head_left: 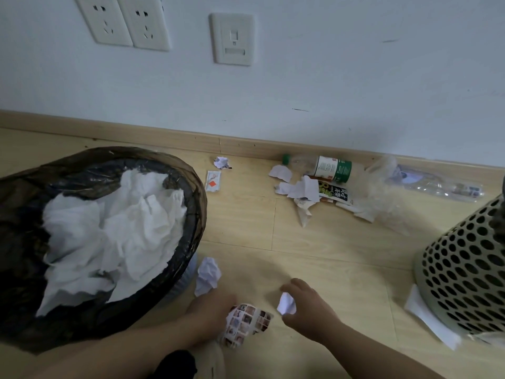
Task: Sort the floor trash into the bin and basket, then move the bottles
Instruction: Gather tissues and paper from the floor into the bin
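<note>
Paper everywhere, basically. The person's left hand (211, 310) is curled round a crumpled printed wad (247, 322) covered in tiny photo squares, low down near the foot of the bin (197, 203). The right hand (311, 310) has a small white paper ball (286, 305) pinched between thumb and fingertips. Whether it's touching the floor is hard to tell.

Looks like the pick-up part of the sorting step, with both hands loaded. Best bet is to carry both wads over the bin together, not one at a time. The catch is that the bin is already heaped with white tissue (114, 228) almost to the rim of the black liner. Anything dropped near the edge will probably roll straight off, so aim for the dip in the middle and give it a little press.

Another crumpled white sheet (207, 274) sits right against the bin's base, an easy grab next. The perforated basket (464, 269) is well off to the right with a flat white slip (429, 318) at its foot.

Plenty left to do. A scrap pile (300, 190), a sachet (213, 181) and a tiny wad (222, 162) are near the wall. The green-capped bottle (322, 166) and the clear bottle (437, 183) lie on their sides along the skirting, not yet moved.
</note>
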`<control>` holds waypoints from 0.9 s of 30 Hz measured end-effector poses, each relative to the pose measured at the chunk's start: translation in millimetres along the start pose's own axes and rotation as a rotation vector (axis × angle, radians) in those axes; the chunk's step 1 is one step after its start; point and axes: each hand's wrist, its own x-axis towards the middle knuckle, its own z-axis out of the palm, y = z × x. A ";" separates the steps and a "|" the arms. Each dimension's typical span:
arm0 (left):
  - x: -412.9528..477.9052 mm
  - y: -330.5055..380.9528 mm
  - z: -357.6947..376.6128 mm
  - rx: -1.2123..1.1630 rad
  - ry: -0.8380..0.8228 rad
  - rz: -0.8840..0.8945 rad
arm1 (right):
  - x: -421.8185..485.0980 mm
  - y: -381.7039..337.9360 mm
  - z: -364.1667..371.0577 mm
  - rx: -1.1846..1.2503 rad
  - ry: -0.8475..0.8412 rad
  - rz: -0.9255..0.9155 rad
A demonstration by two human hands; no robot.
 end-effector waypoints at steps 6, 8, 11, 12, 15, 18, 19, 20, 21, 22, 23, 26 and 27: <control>5.4 10.0 -9.2 -0.218 0.082 -0.173 | 1.1 -5.6 -2.0 -0.075 0.159 0.063; 7.2 13.0 -12.9 -0.324 0.137 -0.185 | 0.1 -3.4 0.7 -0.112 0.087 0.073; 13.7 14.3 -14.9 -0.519 0.183 -0.190 | -1.7 1.0 5.2 -0.277 -0.022 0.042; 14.1 15.0 -14.8 -0.552 0.198 -0.197 | -2.6 1.4 6.4 -0.333 -0.027 0.034; 9.3 17.2 -18.0 -0.203 0.355 -0.235 | -4.3 0.3 12.0 -0.429 0.017 0.016; 9.1 13.1 -18.6 0.027 0.456 -0.233 | -5.3 -2.0 15.6 -0.454 0.043 -0.005; 12.3 10.2 -17.1 0.014 0.442 -0.233 | -5.3 -2.5 15.7 -0.458 0.042 -0.013; 14.7 7.3 -15.2 -0.031 0.412 -0.233 | -5.5 -2.9 15.3 -0.463 0.038 -0.018; 17.0 3.3 -11.9 -0.105 0.366 -0.244 | -5.4 -3.7 14.8 -0.467 0.034 -0.022; 18.6 0.0 -8.2 -0.209 0.327 -0.259 | -5.3 -4.4 14.0 -0.473 0.030 -0.023; 19.4 -3.2 -4.0 -0.303 0.289 -0.282 | -5.1 -4.7 13.4 -0.479 0.028 -0.024; 17.7 -9.2 4.6 -0.265 0.230 -0.270 | -4.7 -2.7 12.4 -0.510 0.015 -0.029; 17.2 -11.1 6.7 -0.199 0.255 -0.246 | -4.6 -1.9 12.7 -0.519 0.009 -0.031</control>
